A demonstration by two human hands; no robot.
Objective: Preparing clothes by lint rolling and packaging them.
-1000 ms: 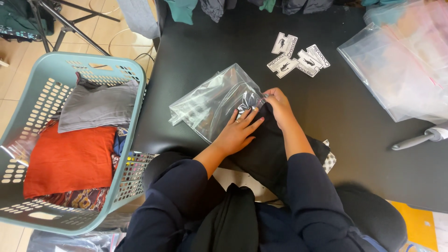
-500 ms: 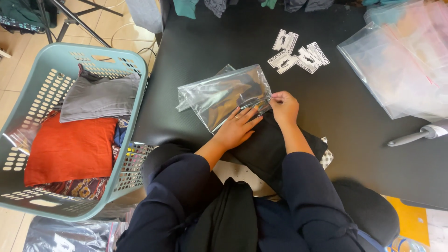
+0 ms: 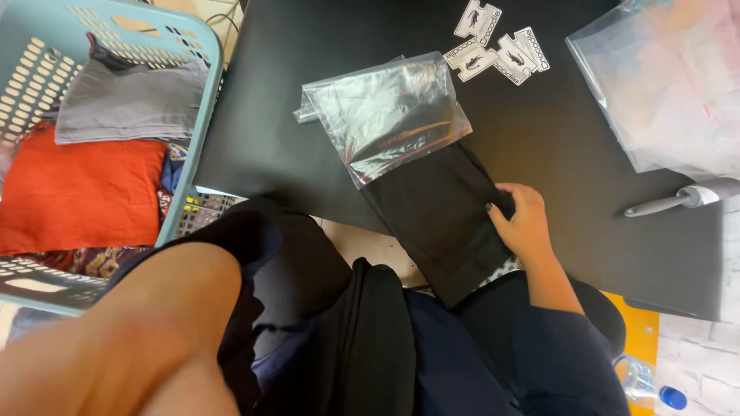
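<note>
On the black table (image 3: 555, 146), head view: our right hand (image 3: 523, 223) rests on the right edge of the folded black garment (image 3: 443, 223), fingers curled over the fold and pinching it. Garment's top end sits inside the mouth of the clear plastic bag (image 3: 385, 112); lower half hangs off the table edge toward us. Left arm (image 3: 131, 331) is raised close to the camera, blurred; hand is out of frame, so we cannot tell its state.

To do this well, we judge: keep the fold flat, feed it squarely into the bag's mouth, and avoid bunching the film.

Bag is thin, glossy and crinkled; garment is matte, soft and rectangular. Paper tags (image 3: 493, 38) are stiff die-cut card. Teal laundry basket (image 3: 193, 131) is perforated plastic, holding an orange cloth (image 3: 77, 192).
</note>
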